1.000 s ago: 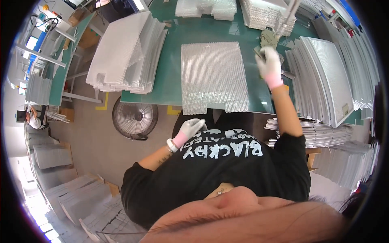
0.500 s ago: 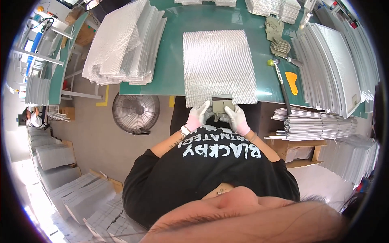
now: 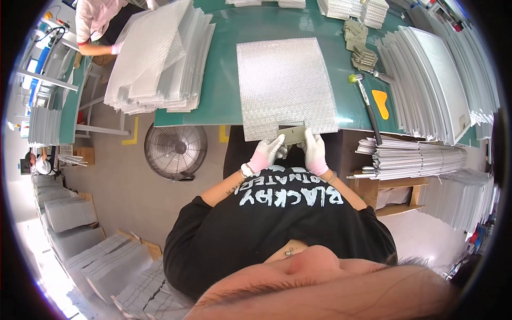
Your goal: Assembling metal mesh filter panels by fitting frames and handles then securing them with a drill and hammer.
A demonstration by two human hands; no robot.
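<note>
A silvery mesh sheet [image 3: 285, 80] lies on the green table, its near edge sticking out over the front. A rectangular notch is cut in that edge. At the notch, a grey-green flat plate [image 3: 294, 135] is held between my two gloved hands, slightly tilted with its right end higher. My left hand [image 3: 268, 150] pinches the plate's left end. My right hand [image 3: 313, 152] grips its right end, thumb on top. The undersides of the fingers are partly hidden.
A tall pile of mesh sheets [image 3: 154, 58] stands at left, with a co-worker's gloved hand [image 3: 116, 48] at its far side. At right lie a hammer [image 3: 368, 104], an orange scraper [image 3: 380, 104], stacked grey-green plates [image 3: 364, 57] and leaning panels [image 3: 426, 80]. A fan [image 3: 176, 152] stands on the floor.
The plate has tilted, its right end rising, and shifted slightly nearer the notch. Both hands stay on it. A co-worker has come into view behind the left pile.
</note>
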